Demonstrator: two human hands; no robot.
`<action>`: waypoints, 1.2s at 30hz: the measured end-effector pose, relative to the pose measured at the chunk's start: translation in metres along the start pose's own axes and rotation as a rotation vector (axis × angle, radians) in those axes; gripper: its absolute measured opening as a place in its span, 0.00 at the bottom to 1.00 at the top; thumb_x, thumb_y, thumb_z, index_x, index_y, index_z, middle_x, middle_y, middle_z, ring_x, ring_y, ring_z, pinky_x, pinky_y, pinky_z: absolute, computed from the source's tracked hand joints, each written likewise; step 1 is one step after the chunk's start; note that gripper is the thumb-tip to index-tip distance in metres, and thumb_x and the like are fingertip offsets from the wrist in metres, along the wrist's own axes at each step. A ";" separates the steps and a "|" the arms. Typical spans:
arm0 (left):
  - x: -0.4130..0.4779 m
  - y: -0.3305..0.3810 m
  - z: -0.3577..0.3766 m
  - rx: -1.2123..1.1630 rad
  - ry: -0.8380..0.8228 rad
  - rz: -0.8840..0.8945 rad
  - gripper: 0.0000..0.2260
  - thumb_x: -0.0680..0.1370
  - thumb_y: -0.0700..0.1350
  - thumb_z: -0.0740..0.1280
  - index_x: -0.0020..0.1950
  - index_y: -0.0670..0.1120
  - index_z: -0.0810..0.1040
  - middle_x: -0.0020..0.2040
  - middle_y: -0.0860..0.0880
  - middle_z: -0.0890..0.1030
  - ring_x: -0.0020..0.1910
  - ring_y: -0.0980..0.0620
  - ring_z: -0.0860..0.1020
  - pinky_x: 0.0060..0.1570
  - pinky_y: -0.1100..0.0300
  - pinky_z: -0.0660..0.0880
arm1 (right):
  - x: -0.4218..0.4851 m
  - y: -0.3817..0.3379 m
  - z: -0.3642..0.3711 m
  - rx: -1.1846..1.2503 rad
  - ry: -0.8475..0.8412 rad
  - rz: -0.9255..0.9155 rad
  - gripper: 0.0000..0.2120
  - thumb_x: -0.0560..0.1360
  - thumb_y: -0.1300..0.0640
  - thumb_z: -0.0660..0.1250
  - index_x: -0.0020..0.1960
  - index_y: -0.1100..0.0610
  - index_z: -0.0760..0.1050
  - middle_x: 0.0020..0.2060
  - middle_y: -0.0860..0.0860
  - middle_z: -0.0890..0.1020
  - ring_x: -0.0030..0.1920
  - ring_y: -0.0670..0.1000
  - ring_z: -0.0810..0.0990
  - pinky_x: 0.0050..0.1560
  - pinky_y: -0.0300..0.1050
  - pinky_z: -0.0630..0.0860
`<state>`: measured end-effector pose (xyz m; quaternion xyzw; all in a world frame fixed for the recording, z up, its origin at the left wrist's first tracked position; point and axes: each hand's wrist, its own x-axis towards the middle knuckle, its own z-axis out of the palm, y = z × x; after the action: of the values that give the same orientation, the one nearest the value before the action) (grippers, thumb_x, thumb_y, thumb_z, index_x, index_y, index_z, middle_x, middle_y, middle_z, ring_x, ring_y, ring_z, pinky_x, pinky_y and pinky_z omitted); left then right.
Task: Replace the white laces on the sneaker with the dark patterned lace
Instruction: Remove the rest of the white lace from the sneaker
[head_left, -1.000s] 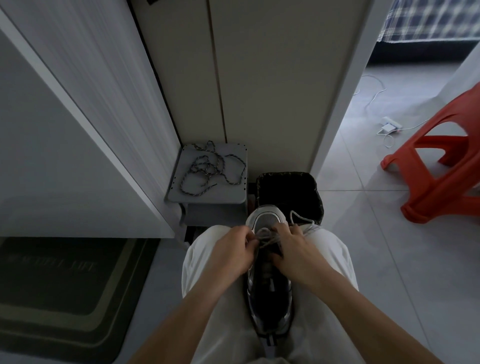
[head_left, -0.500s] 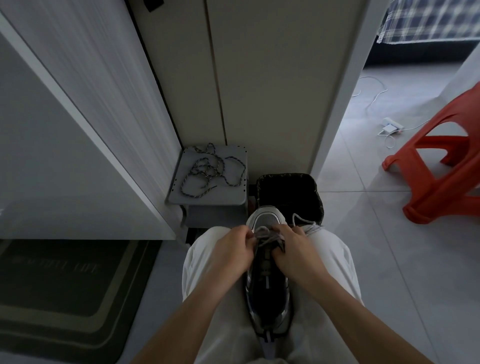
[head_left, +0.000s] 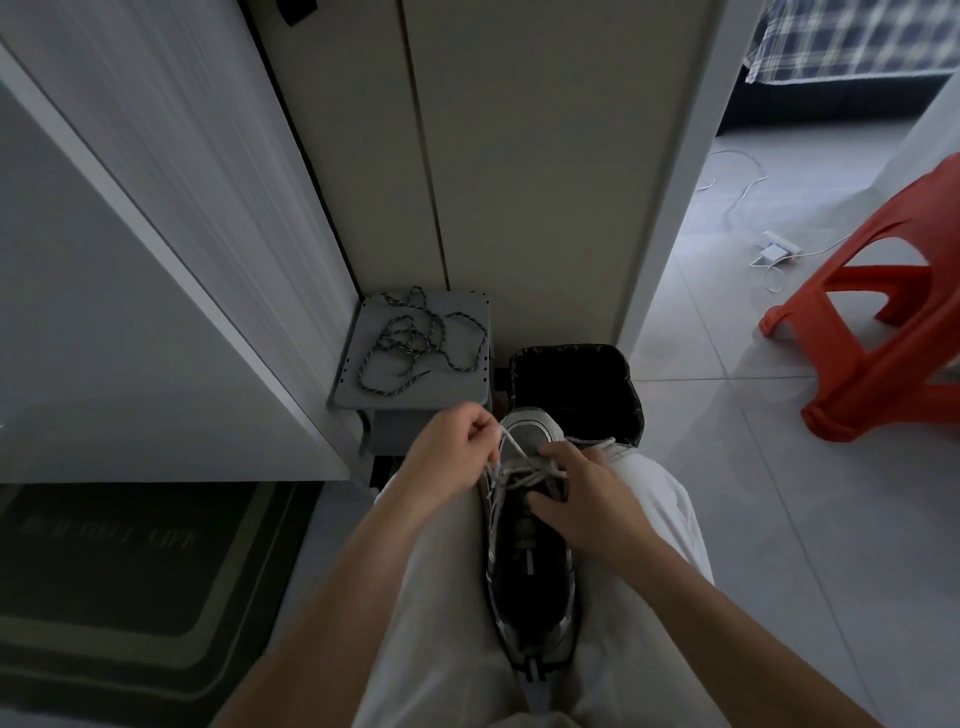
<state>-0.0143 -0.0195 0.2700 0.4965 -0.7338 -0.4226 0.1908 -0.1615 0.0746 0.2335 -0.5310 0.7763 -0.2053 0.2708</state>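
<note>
probably soft and limp, the white laces (head_left: 524, 470) on the sneaker (head_left: 530, 571) in the lap (head_left: 447, 597) want pulling near the eyelets, with left hand (head_left: 452, 452) pinching one strand, right hand (head_left: 587, 493) clamping the upper.

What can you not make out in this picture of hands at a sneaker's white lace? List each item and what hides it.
- Head view: sneaker eyelets, covered by the right hand.
- Head view: left hand fingertips on the white lace, curled under.
- Head view: bin contents, too dark.
- Head view: orange stool, cut off by the right edge.
</note>
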 end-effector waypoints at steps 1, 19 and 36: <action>0.002 0.005 -0.006 0.050 -0.055 0.002 0.10 0.78 0.42 0.62 0.37 0.52 0.72 0.29 0.55 0.78 0.31 0.55 0.77 0.42 0.52 0.76 | 0.000 -0.003 -0.002 -0.018 0.063 -0.016 0.28 0.68 0.44 0.70 0.65 0.48 0.69 0.58 0.52 0.71 0.54 0.54 0.76 0.49 0.46 0.75; -0.021 -0.041 0.039 -0.075 0.024 -0.096 0.03 0.74 0.49 0.70 0.41 0.52 0.78 0.39 0.54 0.81 0.40 0.59 0.79 0.43 0.63 0.75 | 0.047 -0.052 -0.037 0.530 0.128 -0.047 0.08 0.69 0.54 0.73 0.31 0.51 0.81 0.23 0.48 0.78 0.23 0.42 0.71 0.26 0.35 0.68; 0.030 -0.005 -0.046 -0.306 0.350 -0.161 0.10 0.77 0.48 0.67 0.55 0.45 0.76 0.43 0.52 0.80 0.36 0.59 0.79 0.36 0.61 0.77 | 0.023 -0.022 -0.019 -0.067 -0.032 -0.178 0.04 0.73 0.54 0.66 0.42 0.51 0.81 0.38 0.46 0.81 0.42 0.47 0.79 0.40 0.44 0.77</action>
<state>0.0079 -0.0667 0.2885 0.5845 -0.5750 -0.4502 0.3538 -0.1645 0.0464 0.2567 -0.6100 0.7279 -0.1939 0.2457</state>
